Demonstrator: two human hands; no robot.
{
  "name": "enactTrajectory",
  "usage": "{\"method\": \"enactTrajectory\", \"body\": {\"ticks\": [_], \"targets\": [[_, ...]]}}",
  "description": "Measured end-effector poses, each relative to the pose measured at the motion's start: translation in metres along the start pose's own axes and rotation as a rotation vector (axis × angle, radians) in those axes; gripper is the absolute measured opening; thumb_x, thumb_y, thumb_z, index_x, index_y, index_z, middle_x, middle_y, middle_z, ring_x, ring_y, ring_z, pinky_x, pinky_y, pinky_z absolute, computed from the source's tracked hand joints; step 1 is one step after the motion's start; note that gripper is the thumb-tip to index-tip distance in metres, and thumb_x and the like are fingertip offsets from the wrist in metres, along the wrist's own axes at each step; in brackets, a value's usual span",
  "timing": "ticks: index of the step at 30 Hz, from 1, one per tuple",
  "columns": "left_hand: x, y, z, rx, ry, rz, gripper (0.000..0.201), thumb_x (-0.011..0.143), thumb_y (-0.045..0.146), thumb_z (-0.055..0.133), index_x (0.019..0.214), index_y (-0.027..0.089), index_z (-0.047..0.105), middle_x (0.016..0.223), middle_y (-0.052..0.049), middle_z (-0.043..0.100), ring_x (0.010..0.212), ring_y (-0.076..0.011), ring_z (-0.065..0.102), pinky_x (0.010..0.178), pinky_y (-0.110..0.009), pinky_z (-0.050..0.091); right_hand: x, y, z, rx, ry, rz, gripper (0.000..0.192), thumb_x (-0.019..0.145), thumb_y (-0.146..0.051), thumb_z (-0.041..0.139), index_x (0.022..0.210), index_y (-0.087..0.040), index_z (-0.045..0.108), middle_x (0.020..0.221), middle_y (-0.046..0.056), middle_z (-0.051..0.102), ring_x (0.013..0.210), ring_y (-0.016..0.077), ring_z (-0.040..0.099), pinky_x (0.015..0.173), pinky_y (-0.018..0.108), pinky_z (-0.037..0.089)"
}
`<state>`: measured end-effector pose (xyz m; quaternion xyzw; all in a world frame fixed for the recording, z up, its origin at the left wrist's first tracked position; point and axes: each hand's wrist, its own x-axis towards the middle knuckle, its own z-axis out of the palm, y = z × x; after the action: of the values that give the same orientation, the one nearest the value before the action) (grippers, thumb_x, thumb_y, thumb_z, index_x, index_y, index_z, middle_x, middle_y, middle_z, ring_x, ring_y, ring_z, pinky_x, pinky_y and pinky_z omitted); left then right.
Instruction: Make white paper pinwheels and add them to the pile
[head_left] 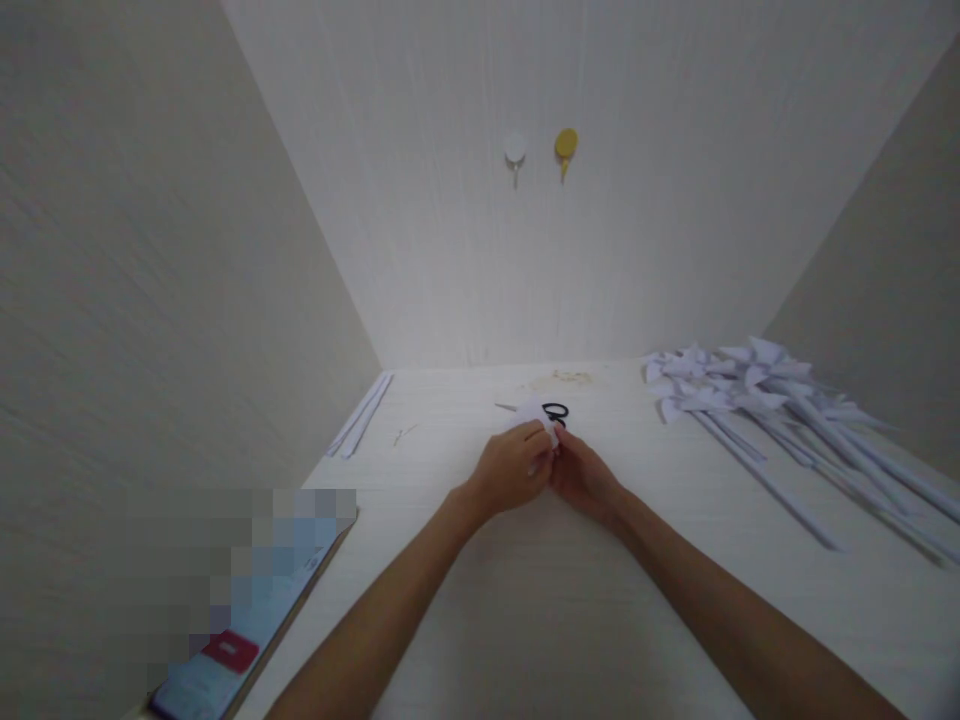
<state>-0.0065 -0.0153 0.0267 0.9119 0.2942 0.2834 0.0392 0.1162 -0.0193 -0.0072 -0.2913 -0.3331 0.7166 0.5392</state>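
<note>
Near the middle of the table, my left hand and my right hand meet around a small piece of white paper. Both hands are closed, with fingertips pinched together at the paper's near edge. Part of the paper is hidden behind the fingers, so its full shape does not show. Just beyond it lies a pair of scissors with black handles, its blade pointing left and partly covered by the paper.
White paper pinwheels on paper sticks lie piled at the right. Two white paper strips rest by the left wall. A phone, partly blurred out, leans at the lower left. A white hook and a yellow hook are on the back wall.
</note>
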Motion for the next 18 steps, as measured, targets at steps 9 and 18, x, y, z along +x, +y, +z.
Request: {"method": "enactTrajectory", "body": {"ticks": [9, 18], "targets": [[-0.005, -0.007, 0.017, -0.914, 0.262, -0.609, 0.044, 0.071, 0.047, 0.044, 0.041, 0.016, 0.038, 0.039, 0.004, 0.032, 0.040, -0.0071, 0.031, 0.043, -0.022, 0.025, -0.005, 0.002, 0.002, -0.222, -0.219, -0.034, 0.025, 0.062, -0.039, 0.063, 0.057, -0.017, 0.052, 0.059, -0.001, 0.049, 0.057, 0.0102, 0.044, 0.058, 0.025, 0.036], [-0.011, -0.017, 0.031, -1.196, 0.290, -0.684, 0.036, 0.060, 0.035, 0.062, 0.042, 0.014, 0.038, 0.042, 0.005, 0.039, 0.041, -0.0048, 0.033, 0.042, -0.021, 0.022, -0.004, 0.006, -0.003, -0.380, -0.203, -0.096, 0.036, 0.056, -0.042, 0.068, 0.052, -0.017, 0.041, 0.054, -0.005, 0.039, 0.052, 0.0077, 0.034, 0.050, 0.021, 0.025]]}}
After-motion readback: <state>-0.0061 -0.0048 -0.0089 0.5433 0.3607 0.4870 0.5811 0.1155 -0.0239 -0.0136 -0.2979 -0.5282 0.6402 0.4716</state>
